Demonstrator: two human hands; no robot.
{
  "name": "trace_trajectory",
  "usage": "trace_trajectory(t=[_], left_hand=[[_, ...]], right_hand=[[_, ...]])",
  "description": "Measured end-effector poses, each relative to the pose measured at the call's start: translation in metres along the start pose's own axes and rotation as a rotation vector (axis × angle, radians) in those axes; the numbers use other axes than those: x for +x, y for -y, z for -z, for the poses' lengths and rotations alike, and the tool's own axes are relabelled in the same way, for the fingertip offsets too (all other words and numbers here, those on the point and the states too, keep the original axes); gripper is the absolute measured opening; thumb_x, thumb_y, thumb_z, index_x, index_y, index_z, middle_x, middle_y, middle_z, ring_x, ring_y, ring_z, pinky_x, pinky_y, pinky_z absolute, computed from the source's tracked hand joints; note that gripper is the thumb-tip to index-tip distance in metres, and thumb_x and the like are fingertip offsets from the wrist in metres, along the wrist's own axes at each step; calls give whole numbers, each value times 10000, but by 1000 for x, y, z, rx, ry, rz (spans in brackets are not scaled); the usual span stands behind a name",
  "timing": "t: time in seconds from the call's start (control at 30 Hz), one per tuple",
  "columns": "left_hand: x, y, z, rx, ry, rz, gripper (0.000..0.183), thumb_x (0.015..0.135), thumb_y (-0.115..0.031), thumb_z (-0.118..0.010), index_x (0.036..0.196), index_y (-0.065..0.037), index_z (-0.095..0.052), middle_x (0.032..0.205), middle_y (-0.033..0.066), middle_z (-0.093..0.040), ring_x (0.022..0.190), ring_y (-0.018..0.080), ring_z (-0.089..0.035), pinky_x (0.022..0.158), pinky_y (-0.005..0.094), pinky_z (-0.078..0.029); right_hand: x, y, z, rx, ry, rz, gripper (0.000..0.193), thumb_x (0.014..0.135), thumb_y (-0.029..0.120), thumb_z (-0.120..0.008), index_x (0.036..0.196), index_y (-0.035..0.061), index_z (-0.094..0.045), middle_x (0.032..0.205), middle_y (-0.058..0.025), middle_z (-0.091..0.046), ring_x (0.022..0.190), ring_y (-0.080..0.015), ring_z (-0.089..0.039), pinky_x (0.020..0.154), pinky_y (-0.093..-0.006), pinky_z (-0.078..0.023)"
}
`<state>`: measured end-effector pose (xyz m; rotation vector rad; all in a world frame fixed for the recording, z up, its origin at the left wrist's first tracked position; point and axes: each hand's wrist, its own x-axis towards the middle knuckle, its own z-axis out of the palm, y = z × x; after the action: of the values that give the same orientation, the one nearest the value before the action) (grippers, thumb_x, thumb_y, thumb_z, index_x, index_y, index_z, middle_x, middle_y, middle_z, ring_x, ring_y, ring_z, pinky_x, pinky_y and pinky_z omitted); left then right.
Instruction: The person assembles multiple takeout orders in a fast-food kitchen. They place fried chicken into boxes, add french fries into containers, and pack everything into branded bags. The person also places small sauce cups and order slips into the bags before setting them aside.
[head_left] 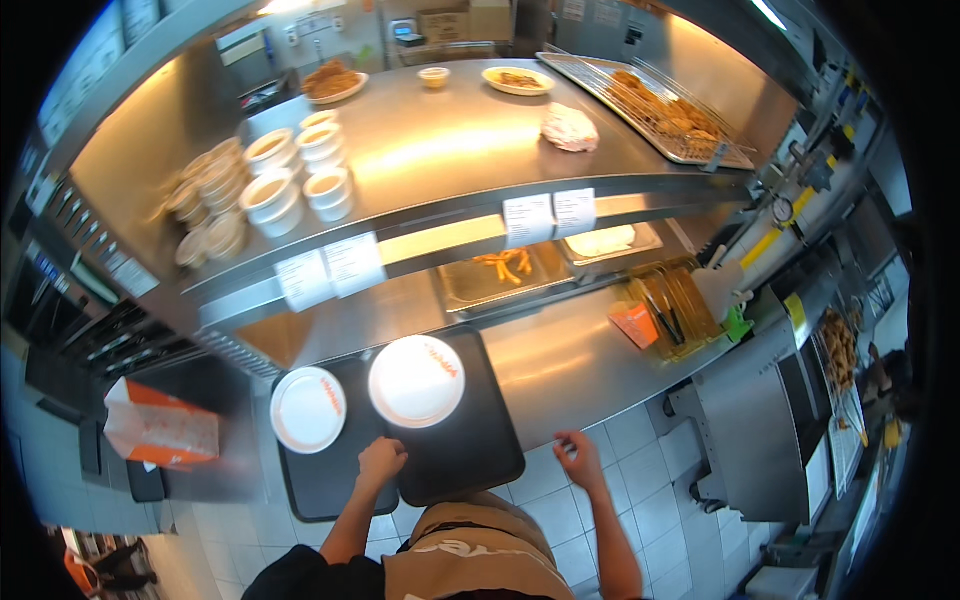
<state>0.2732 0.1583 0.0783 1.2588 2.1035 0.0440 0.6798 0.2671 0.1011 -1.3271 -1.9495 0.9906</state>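
Two dark trays lie side by side at the counter's near edge. On the left tray (330,480) rests a smaller white paper plate (308,410); a larger white plate (417,381) sits on the right tray (470,440). Both plates carry orange print and hold no food. My left hand (382,461) is over the inner edges of the trays, below the larger plate, its fingers curled in with nothing showing in them. Whether it touches a tray, I cannot tell. Off to the right of the trays, over the floor, my right hand (580,460) has loosely bent fingers, apart and holding nothing.
Above, a steel shelf (420,150) holds stacked lidded cups (272,200), a plate of fried food (333,82), a wrapped item (570,130) and a rack of fried pieces (670,115). Below it sits a fries pan (500,275). An orange-white bag (165,425) stands left.
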Motion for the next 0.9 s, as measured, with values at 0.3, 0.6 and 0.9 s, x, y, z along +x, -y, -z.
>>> trace_trajectory(t=[0.3, 0.6, 0.9], left_hand=[[87, -222, 51, -358, -112, -655, 255, 915, -254, -695, 1102, -81, -705, 895, 121, -707, 821, 274, -699, 742, 378, -550], [288, -495, 53, -254, -386, -701, 300, 791, -135, -681, 1090, -110, -704, 1087, 149, -683, 978, 356, -662, 819, 464, -550], [375, -556, 31, -98, -296, -474, 347, 778, -189, -711, 1117, -121, -697, 1116, 145, -676, 1013, 360, -647, 850, 463, -535]], right_hand=[[379, -82, 156, -496, -248, 282, 265, 836, 195, -706, 1068, 73, -670, 1050, -163, -652, 1041, -349, -612, 932, -448, -486], [590, -202, 162, -1126, 549, -132, 695, 833, 580, -648, 1304, 70, -612, 1304, -187, -626, 1199, -390, -585, 1030, -473, -462], [616, -237, 175, -1025, 505, -134, 691, 825, 482, -694, 1343, 45, -557, 1330, -185, -598, 1199, -366, -585, 1033, -458, -463]])
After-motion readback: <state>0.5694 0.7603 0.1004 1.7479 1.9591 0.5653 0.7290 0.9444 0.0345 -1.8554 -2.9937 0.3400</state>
